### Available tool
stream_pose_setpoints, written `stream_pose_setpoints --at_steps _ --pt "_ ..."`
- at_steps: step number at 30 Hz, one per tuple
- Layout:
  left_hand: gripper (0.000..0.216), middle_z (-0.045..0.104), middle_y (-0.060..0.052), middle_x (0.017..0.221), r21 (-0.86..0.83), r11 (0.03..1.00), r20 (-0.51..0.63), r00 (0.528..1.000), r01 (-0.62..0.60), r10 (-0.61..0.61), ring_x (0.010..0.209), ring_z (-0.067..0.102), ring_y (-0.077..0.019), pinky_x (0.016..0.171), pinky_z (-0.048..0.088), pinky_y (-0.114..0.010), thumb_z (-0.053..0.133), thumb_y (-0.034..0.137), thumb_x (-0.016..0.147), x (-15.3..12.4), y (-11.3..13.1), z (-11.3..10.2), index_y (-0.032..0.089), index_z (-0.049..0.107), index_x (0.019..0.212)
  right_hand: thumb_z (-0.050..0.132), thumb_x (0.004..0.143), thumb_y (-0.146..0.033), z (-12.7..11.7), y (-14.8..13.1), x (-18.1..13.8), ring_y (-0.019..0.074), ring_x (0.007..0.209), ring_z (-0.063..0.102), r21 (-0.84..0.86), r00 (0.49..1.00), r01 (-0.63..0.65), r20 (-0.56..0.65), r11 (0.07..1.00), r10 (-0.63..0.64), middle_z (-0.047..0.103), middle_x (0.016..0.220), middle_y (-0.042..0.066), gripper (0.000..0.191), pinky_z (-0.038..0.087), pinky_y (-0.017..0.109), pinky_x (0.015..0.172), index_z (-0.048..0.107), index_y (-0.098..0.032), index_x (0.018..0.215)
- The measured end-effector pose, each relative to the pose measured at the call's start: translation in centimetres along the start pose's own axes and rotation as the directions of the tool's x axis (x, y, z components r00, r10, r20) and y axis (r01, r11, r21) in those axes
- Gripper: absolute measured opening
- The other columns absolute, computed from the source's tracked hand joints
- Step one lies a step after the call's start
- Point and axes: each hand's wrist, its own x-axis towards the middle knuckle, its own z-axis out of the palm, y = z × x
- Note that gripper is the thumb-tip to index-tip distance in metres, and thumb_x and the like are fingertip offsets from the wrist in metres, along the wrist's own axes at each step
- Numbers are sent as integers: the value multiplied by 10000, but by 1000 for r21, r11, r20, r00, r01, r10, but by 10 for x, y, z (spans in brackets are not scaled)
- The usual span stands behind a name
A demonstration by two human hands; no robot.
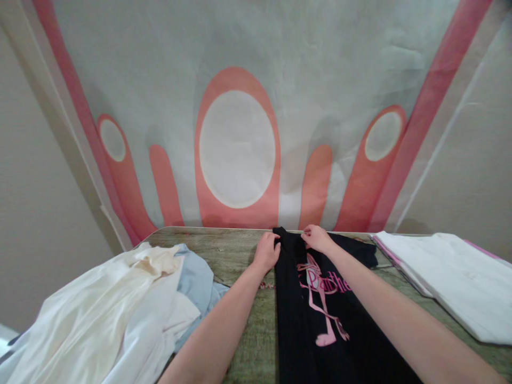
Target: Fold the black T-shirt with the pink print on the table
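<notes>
A black T-shirt (296, 320) with a pink cartoon print lies lengthwise on the wooden table (236, 253), its far end near the table's back edge. My left hand (266, 252) is closed on the shirt's far left corner. At the far right of that same end, my right hand (317, 238) pinches the fabric. Both forearms reach forward over the table, the right one lying across the shirt.
A loose heap of white, cream and pale blue garments (120, 304) covers the table's left side. A flat stack of folded white cloth (452, 277) sits at the right. Behind the table hangs a grey backdrop (240, 80) with pink and white shapes.
</notes>
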Motion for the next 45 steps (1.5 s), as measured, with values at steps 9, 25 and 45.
stream_pose_setpoints --at_steps 9,25,45 --pt "191 524 -71 999 107 994 21 1000 1 -3 992 497 -193 902 392 -363 490 146 792 -3 1 2 176 510 980 615 698 -328 38 2 21 260 838 626 -41 995 -88 -57 995 86 669 866 149 205 439 315 677 639 -149 796" --pt "437 398 -80 1359 332 942 317 947 -54 -57 1278 293 -244 1042 234 -403 343 387 888 -10 9 5 177 444 1257 575 725 -229 29 39 11 177 715 590 102 973 12 -232 995 12 635 738 57 123 408 276 672 597 -157 821" --pt "241 648 -50 943 -20 998 347 936 66 -56 892 573 -168 836 430 -280 531 312 800 87 -59 26 158 654 939 544 755 -397 23 38 -20 158 668 580 445 981 72 -194 892 18 627 732 -11 421 428 286 663 530 -236 1144"
